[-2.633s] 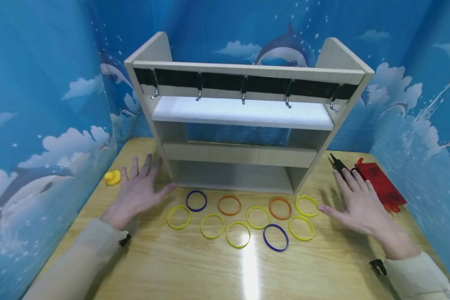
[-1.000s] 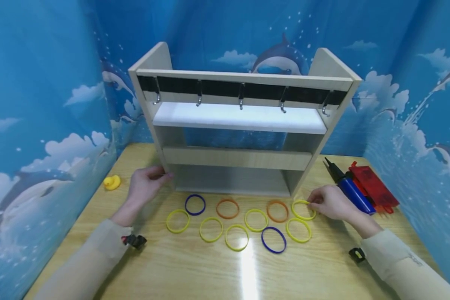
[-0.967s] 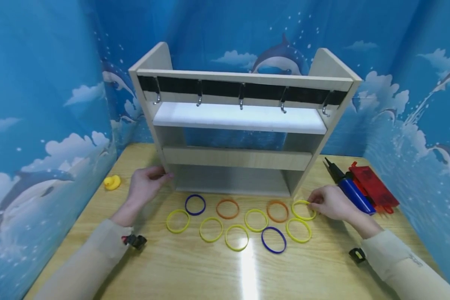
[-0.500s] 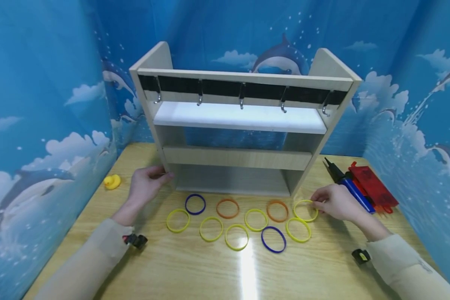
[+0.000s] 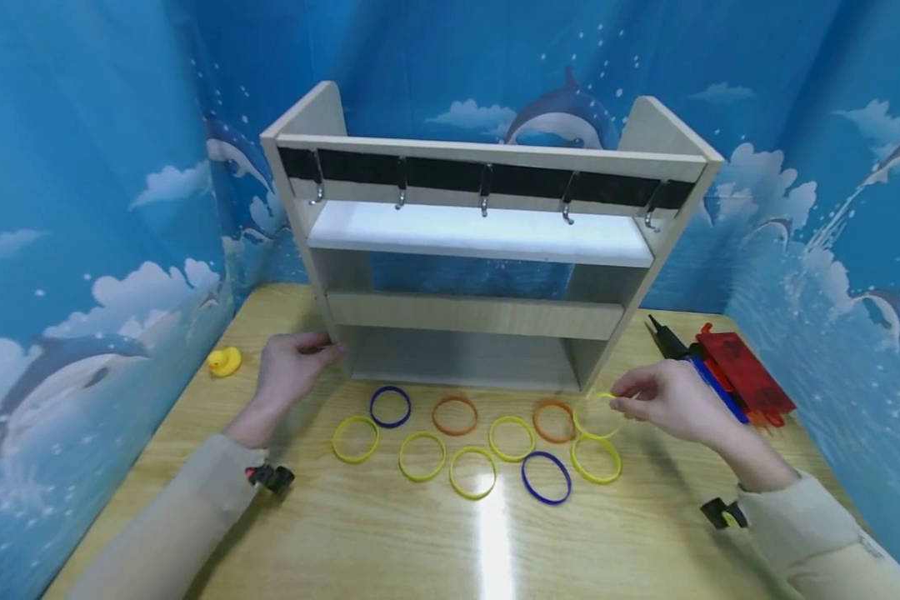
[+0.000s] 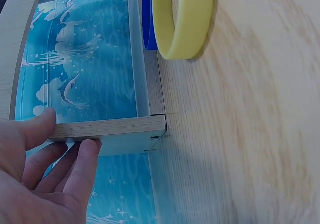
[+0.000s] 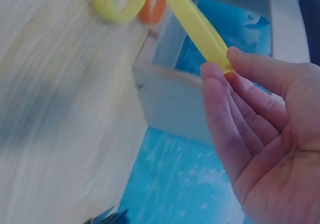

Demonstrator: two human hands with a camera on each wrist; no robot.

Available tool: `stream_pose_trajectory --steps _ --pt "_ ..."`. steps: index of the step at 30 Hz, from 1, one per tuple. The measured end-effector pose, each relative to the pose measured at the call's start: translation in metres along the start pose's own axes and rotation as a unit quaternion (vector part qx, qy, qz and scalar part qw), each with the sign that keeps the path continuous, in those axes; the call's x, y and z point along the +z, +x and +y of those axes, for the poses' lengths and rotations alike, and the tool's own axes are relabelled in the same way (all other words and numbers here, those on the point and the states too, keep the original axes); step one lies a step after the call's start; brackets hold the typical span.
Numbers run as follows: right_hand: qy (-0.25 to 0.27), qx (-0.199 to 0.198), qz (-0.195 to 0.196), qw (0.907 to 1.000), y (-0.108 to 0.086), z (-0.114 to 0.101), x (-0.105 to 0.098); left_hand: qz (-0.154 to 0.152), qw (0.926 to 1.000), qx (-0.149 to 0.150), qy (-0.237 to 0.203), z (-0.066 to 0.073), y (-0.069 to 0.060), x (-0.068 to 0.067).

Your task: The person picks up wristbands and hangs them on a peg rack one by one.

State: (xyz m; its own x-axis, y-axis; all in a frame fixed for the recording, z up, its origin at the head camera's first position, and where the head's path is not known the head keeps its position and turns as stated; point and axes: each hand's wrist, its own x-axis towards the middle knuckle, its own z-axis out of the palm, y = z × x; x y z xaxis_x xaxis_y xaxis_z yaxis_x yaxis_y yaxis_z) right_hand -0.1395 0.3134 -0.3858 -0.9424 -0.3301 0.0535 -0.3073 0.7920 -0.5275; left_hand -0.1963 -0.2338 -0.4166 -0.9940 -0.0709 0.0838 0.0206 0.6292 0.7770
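My right hand (image 5: pixel 671 402) pinches a yellow silicone wristband (image 7: pixel 200 31) between thumb and fingertips, lifted off the table beside the shelf's right foot. At the other side, my left hand (image 5: pixel 288 375) grips the edge of the left side panel (image 6: pixel 110 127) of the wooden shelf (image 5: pixel 472 315), thumb on one face and fingers on the other. Several wristbands lie flat in front: a blue one (image 5: pixel 372 406), an orange one (image 5: pixel 435 417), a second orange one (image 5: pixel 536 421), a second blue one (image 5: pixel 526 479) and yellow ones, such as the leftmost (image 5: pixel 335 443).
Metal hooks (image 5: pixel 484 204) hang from the black strip along the shelf's top board. A yellow rubber duck (image 5: pixel 225 362) sits at the left. On the right lie a red pouch-like item (image 5: pixel 746 371) and a blue-and-black tool (image 5: pixel 671 340), partly behind my right hand.
Both hands were spread open over the table at first. The left took hold of the shelf panel; the right pinched the rightmost yellow wristband, then raised it slightly and leftward.
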Motion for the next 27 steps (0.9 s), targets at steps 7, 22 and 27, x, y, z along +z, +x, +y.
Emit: stream_pose_trajectory --steps 7,22,27 --pt "0.003 -0.055 0.022 0.9982 0.005 -0.025 0.005 -0.001 1.0000 -0.010 -0.001 -0.002 -0.001 -0.002" --pt "0.029 -0.079 0.036 0.9958 0.022 -0.068 0.014 0.002 0.9999 -0.009 -0.004 0.003 0.000 0.001" --pt "0.058 -0.093 0.040 0.9932 0.028 -0.083 0.016 0.005 1.0000 -0.003 -0.003 0.002 0.000 0.001"
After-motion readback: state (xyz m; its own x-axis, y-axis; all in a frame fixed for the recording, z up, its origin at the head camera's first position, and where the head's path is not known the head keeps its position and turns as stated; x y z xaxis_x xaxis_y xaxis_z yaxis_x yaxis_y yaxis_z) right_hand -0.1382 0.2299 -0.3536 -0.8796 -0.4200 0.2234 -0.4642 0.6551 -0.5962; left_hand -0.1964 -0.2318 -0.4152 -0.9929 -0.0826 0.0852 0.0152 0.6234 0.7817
